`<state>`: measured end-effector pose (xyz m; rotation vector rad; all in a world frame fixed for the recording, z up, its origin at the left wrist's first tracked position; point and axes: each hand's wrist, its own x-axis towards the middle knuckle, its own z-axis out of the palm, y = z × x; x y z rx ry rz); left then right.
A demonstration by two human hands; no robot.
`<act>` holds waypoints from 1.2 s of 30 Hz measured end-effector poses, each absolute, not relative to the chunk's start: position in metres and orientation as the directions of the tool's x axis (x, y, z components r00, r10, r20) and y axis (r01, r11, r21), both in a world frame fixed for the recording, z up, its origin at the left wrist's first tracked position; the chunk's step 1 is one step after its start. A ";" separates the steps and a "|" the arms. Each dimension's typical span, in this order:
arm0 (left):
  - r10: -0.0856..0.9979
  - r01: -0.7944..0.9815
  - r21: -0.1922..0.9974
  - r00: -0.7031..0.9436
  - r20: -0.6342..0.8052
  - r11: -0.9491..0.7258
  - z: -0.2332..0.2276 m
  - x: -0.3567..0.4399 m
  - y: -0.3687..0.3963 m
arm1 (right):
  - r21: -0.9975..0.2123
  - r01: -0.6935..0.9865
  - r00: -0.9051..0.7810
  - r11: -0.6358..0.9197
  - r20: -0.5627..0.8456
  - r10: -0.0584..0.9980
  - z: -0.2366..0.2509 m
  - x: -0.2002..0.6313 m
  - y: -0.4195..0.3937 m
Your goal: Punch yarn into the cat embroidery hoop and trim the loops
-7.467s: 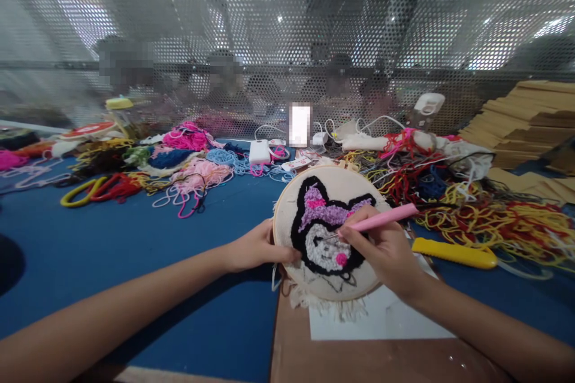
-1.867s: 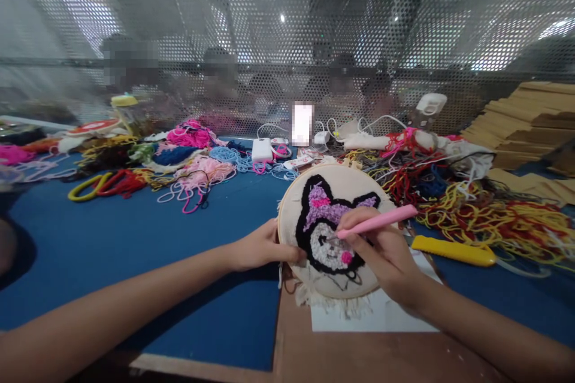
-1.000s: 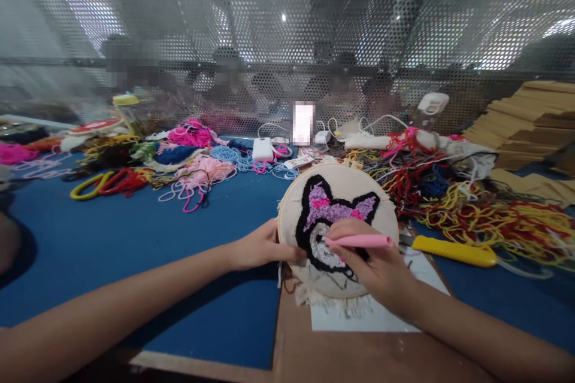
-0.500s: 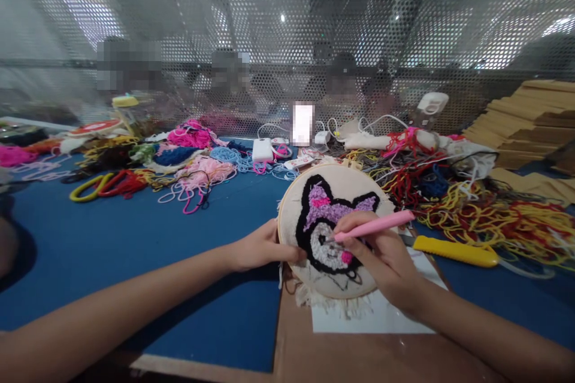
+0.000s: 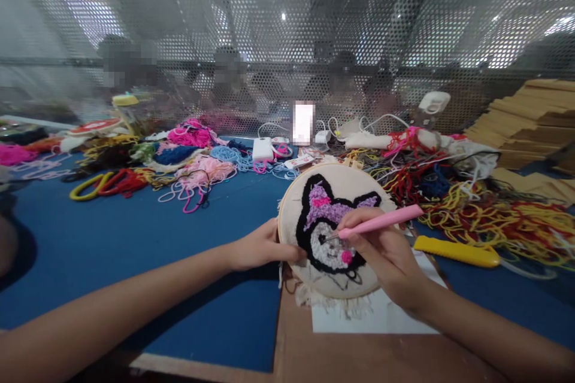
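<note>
My left hand (image 5: 265, 246) grips the lower left rim of a round embroidery hoop (image 5: 345, 176), thumb on the cloth and fingers hidden behind it. The stretched cream cloth carries a looped-yarn animal face (image 5: 321, 251) with black outline, purple ears, pale grey face and a pink cheek. Between the fingertips of my right hand (image 5: 381, 248) is a pink-handled punch needle (image 5: 381, 221), slanting up to the right. Its thin metal tip points at the small dark eye on the grey part; whether it pierces the cloth I cannot tell. White paper (image 5: 363, 320) lies under the hoop.
A yellow-handled cutter (image 5: 458, 251) lies right of my right hand. Tangled yarn (image 5: 494, 209) spreads at the back right, with pink yarn (image 5: 204, 170) and yellow-handled scissors (image 5: 92, 187) at the left. Folded cardboard (image 5: 525, 125) is piled far right, before a perforated metal screen (image 5: 287, 42).
My right hand has drawn the punch needle slightly to the right and up, so more of its metal tip shows. My left hand and the hoop hold still.
</note>
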<state>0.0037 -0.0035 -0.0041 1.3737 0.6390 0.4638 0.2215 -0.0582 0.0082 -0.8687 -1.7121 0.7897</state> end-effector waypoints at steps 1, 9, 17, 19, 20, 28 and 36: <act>0.649 0.065 0.987 0.747 -0.147 0.149 -0.004 0.004 -0.003 | -0.831 0.182 -0.223 0.526 0.486 0.845 0.008 0.221 -0.058; 0.646 0.049 0.990 0.753 -0.126 0.136 -0.004 0.004 -0.003 | -0.819 0.220 -0.236 0.530 0.482 0.844 0.010 0.222 -0.058; 0.643 0.043 0.988 0.755 -0.130 0.150 -0.001 0.006 -0.004 | -0.825 0.226 -0.207 0.518 0.479 0.853 0.007 0.221 -0.055; 0.644 0.032 0.987 0.755 -0.126 0.155 0.000 0.006 -0.005 | -0.814 0.231 -0.183 0.533 0.501 0.846 0.005 0.222 -0.053; 0.643 0.026 0.987 0.756 -0.122 0.158 0.001 0.007 -0.005 | -0.806 0.240 -0.175 0.542 0.513 0.840 0.004 0.222 -0.053; 0.640 0.024 0.988 0.759 -0.118 0.154 0.001 0.007 -0.005 | -0.780 0.284 -0.149 0.557 0.538 0.829 0.005 0.220 -0.052; 0.654 0.014 0.984 0.745 -0.130 0.179 -0.001 0.008 -0.006 | -0.750 0.345 -0.152 0.564 0.549 0.822 0.008 0.218 -0.050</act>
